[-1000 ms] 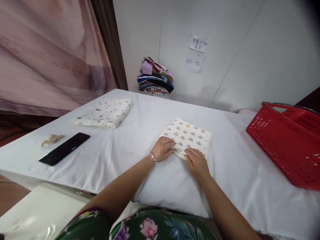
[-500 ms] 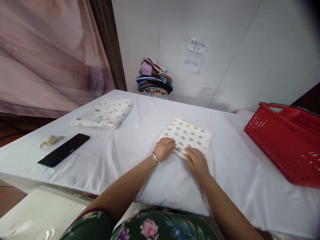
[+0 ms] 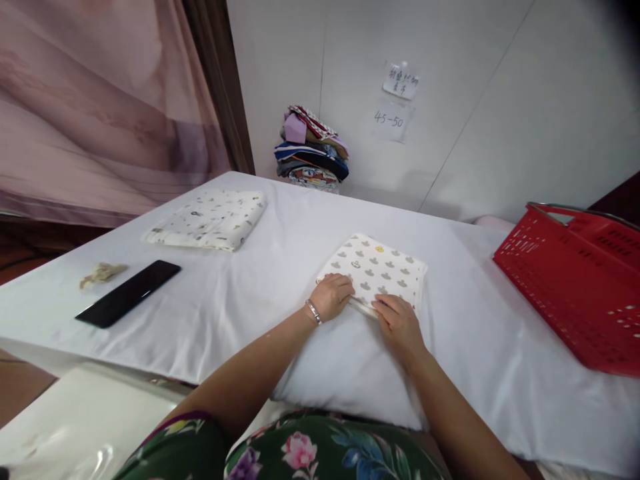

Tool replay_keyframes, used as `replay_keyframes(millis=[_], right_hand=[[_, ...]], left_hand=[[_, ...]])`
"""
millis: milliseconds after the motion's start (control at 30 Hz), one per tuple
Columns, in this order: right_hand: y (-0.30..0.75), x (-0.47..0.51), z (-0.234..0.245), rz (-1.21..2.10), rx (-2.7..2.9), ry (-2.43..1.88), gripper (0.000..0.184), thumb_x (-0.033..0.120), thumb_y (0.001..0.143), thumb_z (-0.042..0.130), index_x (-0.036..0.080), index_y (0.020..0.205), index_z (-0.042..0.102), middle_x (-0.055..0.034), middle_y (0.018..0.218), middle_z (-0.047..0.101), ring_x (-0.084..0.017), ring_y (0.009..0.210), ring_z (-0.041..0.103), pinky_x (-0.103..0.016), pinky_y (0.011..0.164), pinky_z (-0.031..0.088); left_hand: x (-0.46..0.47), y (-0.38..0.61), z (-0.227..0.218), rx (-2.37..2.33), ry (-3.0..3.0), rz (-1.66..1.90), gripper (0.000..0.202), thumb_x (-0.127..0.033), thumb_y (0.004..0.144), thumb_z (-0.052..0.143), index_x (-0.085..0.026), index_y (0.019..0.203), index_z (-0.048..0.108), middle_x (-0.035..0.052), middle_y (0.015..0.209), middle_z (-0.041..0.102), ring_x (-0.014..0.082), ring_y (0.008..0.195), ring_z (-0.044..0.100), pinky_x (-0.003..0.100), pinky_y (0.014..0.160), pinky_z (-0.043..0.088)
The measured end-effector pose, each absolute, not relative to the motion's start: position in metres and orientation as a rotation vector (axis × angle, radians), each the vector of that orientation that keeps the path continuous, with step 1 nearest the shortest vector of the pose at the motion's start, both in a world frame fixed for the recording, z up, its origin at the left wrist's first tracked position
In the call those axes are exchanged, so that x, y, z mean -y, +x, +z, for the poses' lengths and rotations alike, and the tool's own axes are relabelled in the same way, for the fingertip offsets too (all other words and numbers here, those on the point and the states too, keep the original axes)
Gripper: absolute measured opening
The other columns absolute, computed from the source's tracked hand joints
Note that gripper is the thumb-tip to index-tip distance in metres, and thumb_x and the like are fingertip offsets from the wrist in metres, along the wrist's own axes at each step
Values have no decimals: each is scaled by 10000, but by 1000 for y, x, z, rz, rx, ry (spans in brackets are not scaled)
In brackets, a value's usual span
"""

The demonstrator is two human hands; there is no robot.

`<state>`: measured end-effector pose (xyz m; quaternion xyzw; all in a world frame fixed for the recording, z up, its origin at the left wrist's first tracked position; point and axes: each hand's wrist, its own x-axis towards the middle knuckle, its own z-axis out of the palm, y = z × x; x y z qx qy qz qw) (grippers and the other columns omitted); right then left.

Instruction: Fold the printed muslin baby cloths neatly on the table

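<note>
A folded cream cloth (image 3: 380,270) printed with small grey shapes lies on the white table (image 3: 280,247) in front of me. My left hand (image 3: 332,295), with a silver bracelet at the wrist, is curled over the cloth's near left corner, fingers closed on its edge. Beside it, my right hand (image 3: 399,323) grips the near edge of the same cloth, its fingers bent and tucked under the fold. Both hands rest on the table surface.
A second folded patterned cloth (image 3: 207,219) lies at the far left. A black phone (image 3: 129,293) and a small beige scrap (image 3: 103,273) sit near the left edge. A red plastic basket (image 3: 575,280) stands at the right. A stack of folded fabrics (image 3: 311,150) leans against the wall.
Both hands have stayed on the cloth's near edge. Only the view has shifted slightly.
</note>
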<state>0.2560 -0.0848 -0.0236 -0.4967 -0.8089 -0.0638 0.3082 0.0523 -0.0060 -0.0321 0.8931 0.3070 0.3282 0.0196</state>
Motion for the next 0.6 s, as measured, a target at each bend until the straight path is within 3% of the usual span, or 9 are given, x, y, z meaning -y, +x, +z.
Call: replay_keyframes(millis=[267, 600], right_hand=[[264, 85, -25, -168, 2269, -1311, 269, 283, 857, 502, 211, 1100, 593, -81, 1141, 575, -237, 1037, 503, -395, 852, 408], [263, 86, -24, -177, 2232, -1345, 289, 266, 899, 423, 216, 1137, 579, -81, 1137, 589, -223, 1042, 517, -387, 852, 412]], left_hand=[[6, 39, -23, -789, 2736, 955, 154, -204, 801, 540, -199, 932, 622, 44, 935, 622, 168, 904, 540, 329, 844, 404], [4, 42, -26, -889, 2732, 1004, 186, -287, 875, 474, -199, 921, 631, 51, 911, 639, 167, 893, 555, 332, 837, 413]])
